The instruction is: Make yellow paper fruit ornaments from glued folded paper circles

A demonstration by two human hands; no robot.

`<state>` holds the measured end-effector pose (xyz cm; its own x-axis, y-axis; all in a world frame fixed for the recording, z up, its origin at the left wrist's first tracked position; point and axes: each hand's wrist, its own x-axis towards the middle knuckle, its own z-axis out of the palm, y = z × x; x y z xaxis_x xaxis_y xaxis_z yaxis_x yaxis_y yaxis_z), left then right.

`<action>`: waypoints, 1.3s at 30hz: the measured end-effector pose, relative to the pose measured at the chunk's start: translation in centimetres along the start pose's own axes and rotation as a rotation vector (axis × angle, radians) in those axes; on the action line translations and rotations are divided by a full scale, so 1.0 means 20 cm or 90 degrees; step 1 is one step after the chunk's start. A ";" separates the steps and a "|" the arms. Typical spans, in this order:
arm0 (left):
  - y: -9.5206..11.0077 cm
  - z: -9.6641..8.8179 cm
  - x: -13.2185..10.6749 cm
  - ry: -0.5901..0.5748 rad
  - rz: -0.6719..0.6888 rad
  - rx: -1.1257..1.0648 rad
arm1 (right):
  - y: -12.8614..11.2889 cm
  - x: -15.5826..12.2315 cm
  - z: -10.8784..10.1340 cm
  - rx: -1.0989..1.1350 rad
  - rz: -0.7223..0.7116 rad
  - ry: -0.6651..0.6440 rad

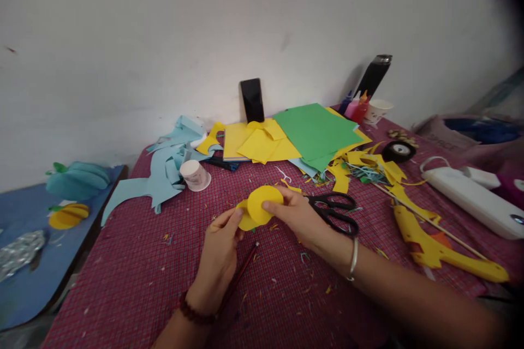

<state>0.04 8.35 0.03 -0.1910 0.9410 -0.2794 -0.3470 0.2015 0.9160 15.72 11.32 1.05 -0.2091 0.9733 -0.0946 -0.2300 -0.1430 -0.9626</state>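
Over the middle of the red checked cloth, my left hand (223,240) pinches a yellow paper piece (246,222) by its edge. My right hand (297,212) holds a round yellow paper disc (264,204) between thumb and fingers. The disc overlaps the left piece, partly hiding it; whether the two are joined I cannot tell. Black-handled scissors (333,210) lie behind my right wrist, their blades hidden. A dark red pencil (245,267) rests on the cloth beside my left hand.
Green (317,133) and yellow sheets (262,144) lie at the back near a propped phone (252,99). Blue scraps (161,174) and a paper cup (195,175) are left. A yellow glue gun (434,251) lies right. Paper pumpkins (77,180) sit on a blue board (61,253).
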 end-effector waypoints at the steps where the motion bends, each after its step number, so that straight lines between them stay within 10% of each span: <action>1: 0.00 0.00 0.00 -0.002 -0.008 -0.009 | 0.01 0.01 0.02 -0.013 -0.008 -0.009; 17: 0.00 0.03 -0.04 -0.040 -0.024 0.012 | 0.09 0.02 0.06 -0.057 0.038 0.035; 39: 0.01 0.01 -0.04 -0.073 -0.028 -0.012 | 0.07 -0.02 0.04 -0.083 0.041 -0.134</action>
<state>0.25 7.74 0.41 -0.0698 0.9563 -0.2840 -0.3704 0.2394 0.8975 14.82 10.52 -0.05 -0.4152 0.9024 -0.1156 -0.0874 -0.1660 -0.9822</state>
